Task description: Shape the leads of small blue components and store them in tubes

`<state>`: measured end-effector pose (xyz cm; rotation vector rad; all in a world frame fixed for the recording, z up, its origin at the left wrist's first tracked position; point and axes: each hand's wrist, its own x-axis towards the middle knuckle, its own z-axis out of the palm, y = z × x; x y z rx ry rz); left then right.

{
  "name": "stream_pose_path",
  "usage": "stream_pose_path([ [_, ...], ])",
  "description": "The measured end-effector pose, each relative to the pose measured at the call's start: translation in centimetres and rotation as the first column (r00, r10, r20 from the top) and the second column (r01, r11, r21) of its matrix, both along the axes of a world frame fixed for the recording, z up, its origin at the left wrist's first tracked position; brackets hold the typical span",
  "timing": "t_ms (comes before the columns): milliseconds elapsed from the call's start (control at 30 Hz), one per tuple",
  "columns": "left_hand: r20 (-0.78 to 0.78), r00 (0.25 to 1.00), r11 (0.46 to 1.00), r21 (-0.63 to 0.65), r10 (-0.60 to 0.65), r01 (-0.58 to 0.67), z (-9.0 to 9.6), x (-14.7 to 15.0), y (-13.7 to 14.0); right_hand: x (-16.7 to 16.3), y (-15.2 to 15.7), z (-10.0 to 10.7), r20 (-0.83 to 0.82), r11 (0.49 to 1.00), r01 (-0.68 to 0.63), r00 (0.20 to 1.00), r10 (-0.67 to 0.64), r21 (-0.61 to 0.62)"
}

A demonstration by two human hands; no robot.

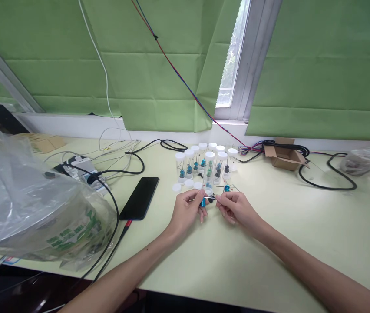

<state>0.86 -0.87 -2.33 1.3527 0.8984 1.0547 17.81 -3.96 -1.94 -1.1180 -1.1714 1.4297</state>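
My left hand [186, 211] is closed in a pinch on a small shiny blue cylindrical component [203, 202], which looks like a capacitor. A thin silvery lead [209, 198] stretches from there towards my right hand [233, 208], whose thumb and finger are pinched on its end. Just beyond my fingers stands a group of clear plastic vials with white caps [209, 154], with blue, green or black components inside. Another blue component [226, 188] lies on the table beyond my right hand. A dark round piece [211, 198] shows between my hands, partly hidden.
A black phone [139, 198] with a cable plugged in lies to the left, beside a large clear plastic bag [74, 217]. Several white caps [176, 187] lie before the vials. An open cardboard box [284, 157] and black cables [331, 186] are at the back right.
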Motion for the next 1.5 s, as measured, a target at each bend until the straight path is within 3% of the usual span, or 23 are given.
stream_pose_path([
  [167, -0.019, 1.000, 1.000, 0.021, -0.008, 0.008, 0.0, 0.0, -0.1, 0.0, 0.0, 0.2, -0.105, 0.995, -0.019, 0.994, 0.008, -0.101],
  [367, -0.016, 1.000, 0.999, 0.026, -0.021, 0.022, -0.2, 0.0, 0.0, 0.1, 0.0, -0.1, -0.192, 0.990, -0.065, 0.981, 0.040, -0.122],
  [733, -0.041, 0.999, 1.000, 0.021, -0.016, 0.017, 0.2, 0.1, -0.1, -0.1, -0.2, 0.2, -0.186, 0.987, -0.066, 0.982, 0.039, -0.144],
  [1000, -0.026, 1.000, 1.000, 0.011, 0.014, -0.013, 0.2, 0.0, -0.2, -0.1, 0.0, -0.4, -0.182, 0.993, -0.096, 0.980, 0.082, -0.068],
  [1167, 0.026, 0.999, 0.999, -0.002, 0.045, -0.045, 0.6, -0.1, -0.1, -0.1, 0.2, -0.6, -0.038, 0.994, 0.041, 0.999, -0.037, 0.104],
  [1267, 0.042, 0.996, 0.997, -0.010, 0.075, -0.075, 0.8, -0.1, 0.0, 0.2, 0.1, -0.8, 0.173, 0.932, 0.103, 0.970, -0.172, 0.347],
  [1400, 0.052, 0.995, 0.996, -0.008, 0.090, -0.089, 1.0, -0.2, -0.1, 0.7, 0.0, -1.2, 0.399, 0.751, 0.026, 0.835, -0.379, 0.659],
  [1500, 0.049, 0.995, 0.996, -0.016, 0.087, -0.087, 0.9, -0.2, -0.1, 0.9, 0.0, -1.4, 0.431, 0.633, -0.058, 0.780, -0.454, 0.772],
])
